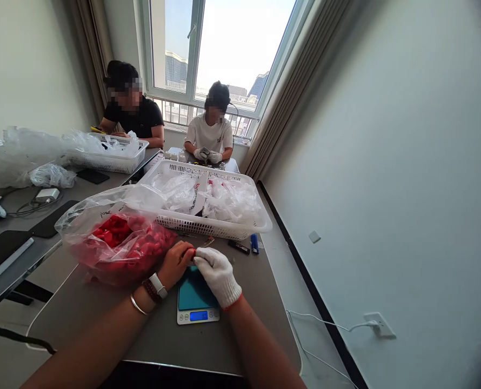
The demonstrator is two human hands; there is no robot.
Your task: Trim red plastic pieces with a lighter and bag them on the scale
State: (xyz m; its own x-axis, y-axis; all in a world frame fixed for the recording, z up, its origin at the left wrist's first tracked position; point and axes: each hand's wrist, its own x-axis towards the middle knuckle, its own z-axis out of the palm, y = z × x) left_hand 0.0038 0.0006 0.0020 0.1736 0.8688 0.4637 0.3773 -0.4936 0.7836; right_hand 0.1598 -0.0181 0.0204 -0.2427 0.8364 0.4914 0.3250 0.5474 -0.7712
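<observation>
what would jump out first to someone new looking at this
The clear plastic bag of red pieces stands out first, beside a white plastic basket heaped with clear bags. Near the bottom, the bare left hand and white-gloved right hand meet just above a digital scale. Farther back, two people sit working by a bright window.

pinched red bit [191,253] mostly hidden, can't make out the shape | digital scale readout [198,316] too tiny to read | co-worker's dark item [204,151] too small to tell
</observation>
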